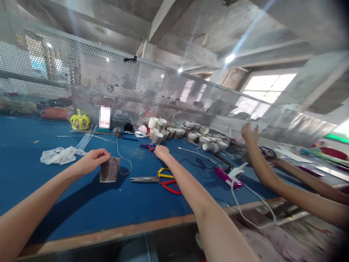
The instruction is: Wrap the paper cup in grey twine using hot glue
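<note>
My left hand [96,160] pinches the top edge of a small brown-grey cup [109,170] on the blue table. A thin cord [130,165] runs from beside the cup back to a small grey ball of cord [117,130]. Farther right, my right hand [163,153] is closed at a small tool with blue and red parts [148,146]; its fingers are mostly hidden from me. Below that hand lie scissors [145,179] with one yellow and one red handle, partly covered by my right forearm.
Several pale cups [157,137] stand in groups at the back. A purple glue gun [228,178] with a white cord lies right, near a co-worker's raised hand [249,134]. White cloth [59,155], a yellow woven item [80,121] and a phone [104,117] are left.
</note>
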Demonstrator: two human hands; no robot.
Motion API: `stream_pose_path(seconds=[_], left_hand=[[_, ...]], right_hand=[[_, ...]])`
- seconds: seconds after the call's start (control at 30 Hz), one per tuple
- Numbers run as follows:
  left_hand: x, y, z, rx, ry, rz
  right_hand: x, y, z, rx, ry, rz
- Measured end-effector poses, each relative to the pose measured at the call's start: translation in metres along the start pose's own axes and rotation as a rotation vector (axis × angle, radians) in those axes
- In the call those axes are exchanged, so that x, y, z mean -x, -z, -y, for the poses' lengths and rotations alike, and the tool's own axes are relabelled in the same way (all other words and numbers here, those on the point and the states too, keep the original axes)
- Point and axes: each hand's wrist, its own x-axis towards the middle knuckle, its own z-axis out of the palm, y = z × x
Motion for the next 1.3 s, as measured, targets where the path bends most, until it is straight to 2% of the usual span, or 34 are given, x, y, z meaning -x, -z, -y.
stream_pose_path(seconds=[0.1,0.2,0.37,0.47,0.53,0.67,0.8,0.93,1.03,1.13,1.3], left_hand=[[0.000,0.000,0.000,0.000,0.020,0.014],[-0.001,0.000,0.003,0.003,0.035,0.019],[-0.001,0.000,0.004,0.017,0.034,0.033],[0.000,0.000,0.002,0.014,0.048,0.035],[0.000,0.000,0.001,0.017,0.054,0.033],[0.001,0.001,0.001,0.019,0.059,0.029],[0.000,0.002,0.003,0.022,0.055,0.022],[-0.001,0.001,0.005,0.036,0.068,0.021],[-0.001,0.001,0.004,0.057,0.063,0.019],[-0.001,0.000,0.002,0.058,0.063,0.003],[0.000,-0.003,0.000,0.091,0.082,-0.043]], right_hand=[[0.014,0.001,-0.002,-0.020,0.023,-0.019],[0.040,0.010,-0.007,-0.057,0.127,-0.014],[0.095,0.013,-0.019,-0.222,0.434,0.172],[0.118,0.001,-0.030,-0.082,0.382,0.093],[0.126,-0.006,-0.035,-0.064,0.375,0.064],[0.129,-0.003,-0.038,-0.128,0.483,0.136],[0.133,0.009,-0.036,-0.104,0.503,0.224],[0.143,0.011,-0.035,-0.167,0.488,0.286],[0.150,0.005,-0.035,-0.315,0.421,0.266],[0.154,-0.001,-0.033,-0.584,0.342,0.234],[0.158,0.004,-0.026,-1.116,0.136,0.377]])
